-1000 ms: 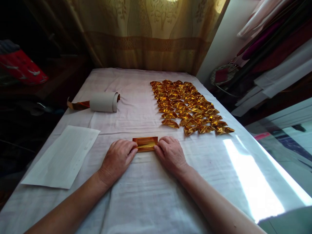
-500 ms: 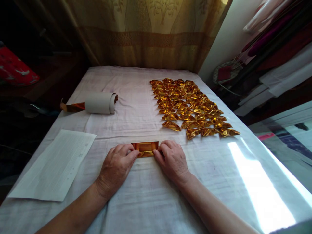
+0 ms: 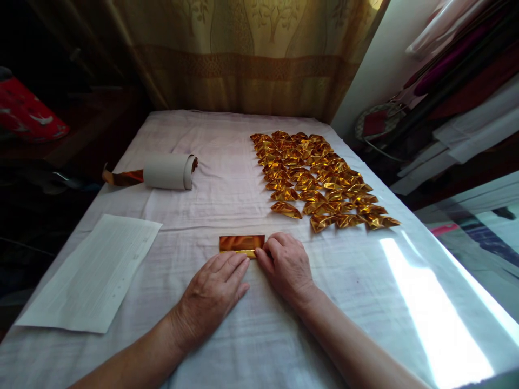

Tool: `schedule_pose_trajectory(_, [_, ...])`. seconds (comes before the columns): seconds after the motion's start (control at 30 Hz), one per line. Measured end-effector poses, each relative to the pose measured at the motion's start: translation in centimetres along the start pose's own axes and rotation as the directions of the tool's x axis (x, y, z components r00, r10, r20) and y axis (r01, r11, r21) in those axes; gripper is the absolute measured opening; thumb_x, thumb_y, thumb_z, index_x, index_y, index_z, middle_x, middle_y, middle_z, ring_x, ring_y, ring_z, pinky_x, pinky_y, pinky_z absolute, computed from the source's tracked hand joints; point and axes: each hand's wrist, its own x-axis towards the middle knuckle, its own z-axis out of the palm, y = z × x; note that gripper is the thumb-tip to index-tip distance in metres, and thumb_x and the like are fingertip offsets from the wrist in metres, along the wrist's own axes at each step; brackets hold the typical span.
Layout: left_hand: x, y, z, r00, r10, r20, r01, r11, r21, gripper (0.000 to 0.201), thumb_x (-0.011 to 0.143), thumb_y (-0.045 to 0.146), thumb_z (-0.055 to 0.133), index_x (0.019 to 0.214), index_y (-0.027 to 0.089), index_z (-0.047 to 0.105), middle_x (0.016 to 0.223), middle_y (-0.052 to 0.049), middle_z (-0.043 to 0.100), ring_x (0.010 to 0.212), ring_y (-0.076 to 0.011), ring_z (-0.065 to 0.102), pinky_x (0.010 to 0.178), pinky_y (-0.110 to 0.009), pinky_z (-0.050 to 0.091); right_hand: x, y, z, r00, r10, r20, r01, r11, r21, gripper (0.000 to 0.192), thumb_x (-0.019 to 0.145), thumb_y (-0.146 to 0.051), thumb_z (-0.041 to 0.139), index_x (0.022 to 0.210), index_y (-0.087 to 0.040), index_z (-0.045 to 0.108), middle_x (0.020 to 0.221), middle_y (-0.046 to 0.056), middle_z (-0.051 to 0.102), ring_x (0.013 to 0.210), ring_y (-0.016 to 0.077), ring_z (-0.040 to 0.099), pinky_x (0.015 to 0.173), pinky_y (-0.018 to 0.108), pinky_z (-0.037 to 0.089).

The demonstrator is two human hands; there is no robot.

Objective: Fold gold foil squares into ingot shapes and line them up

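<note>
The foil strip (image 3: 242, 243) is gold, the cloth (image 3: 225, 202) white, the curtain (image 3: 247, 65) tree-patterned.

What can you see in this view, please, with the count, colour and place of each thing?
Foil strip: 1, gold-copper, on the cloth before the person
Folded foil pieces: many, gold, far right on the cloth
Roll: 1, pale grey outside, gold foil trailing, far left
Paper sheet: 1, white, near left
Cloth: 1, whitish, covering the work surface
Curtain: gold-brown, behind
Patterned object: 1, red, left edge
Hanging fabrics: several, white, purple, dark, right
Left hand: 1, fingers flat along the strip's near edge
Right hand: 1, fingers at its right end
</note>
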Motion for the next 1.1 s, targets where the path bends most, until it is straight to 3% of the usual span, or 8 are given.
schedule_pose_trajectory(0.23, [-0.2, 0.0, 0.2, 0.999, -0.01, 0.035, 0.011, 1.0, -0.029, 0.036, 0.099, 0.03, 0.047, 0.129, 0.014, 0.06, 0.123, -0.012, 0.068, 0.114, -0.0235, 0.062, 0.102, -0.039, 0.05, 0.0, 0.0, 0.0, 1.0, 0.026, -0.008, -0.026, 0.999, 0.038, 0.023, 0.094, -0.034, 0.059, 0.074, -0.022, 0.057, 0.082, 0.004, 0.063, 0.08, 0.0202, 0.056, 0.072, 0.033, 0.036])
schedule_pose_trajectory(0.43, [-0.3, 0.0, 0.2, 0.999, -0.007, 0.033, 0.008, 1.0, -0.01, 0.036, 0.099, 0.029, 0.046, 0.127, 0.012, 0.061, 0.121, -0.012, 0.069, 0.113, -0.0235, 0.062, 0.102, -0.037, 0.049, -0.1, 0.1, -0.1, 0.999, 0.03, -0.026, -0.028, 0.996, 0.084, 0.012, 0.094, -0.032, 0.057, 0.089, -0.021, 0.059, 0.087, 0.004, 0.064, 0.084, 0.0213, 0.056, 0.074, 0.033, 0.035])
schedule_pose_trajectory(0.73, [-0.5, 0.2, 0.6, 0.999, -0.028, 0.043, 0.027, 0.999, 0.026, 0.039, 0.101, 0.03, 0.04, 0.129, 0.012, 0.06, 0.123, -0.013, 0.068, 0.116, -0.0242, 0.06, 0.105, -0.039, 0.046, 0.2, -0.9, -0.3, 0.998, 0.055, 0.019, -0.056, 0.998, 0.04, 0.018, 0.089, -0.039, 0.062, 0.088, -0.022, 0.059, 0.088, 0.006, 0.064, 0.087, 0.0235, 0.056, 0.075, 0.035, 0.034])
schedule_pose_trajectory(1.1, [-0.3, 0.1, 0.3, 0.999, 0.001, 0.045, -0.003, 0.999, 0.04, 0.037, 0.102, 0.029, 0.04, 0.126, 0.013, 0.062, 0.124, -0.01, 0.067, 0.116, -0.0233, 0.059, 0.105, -0.037, 0.041, -0.5, 1.3, -0.9, 0.998, 0.038, 0.05, -0.045, 0.99, 0.131, 0.009, 0.093, -0.028, 0.059, 0.087, -0.022, 0.06, 0.087, 0.004, 0.064, 0.086, 0.0211, 0.057, 0.074, 0.032, 0.035])
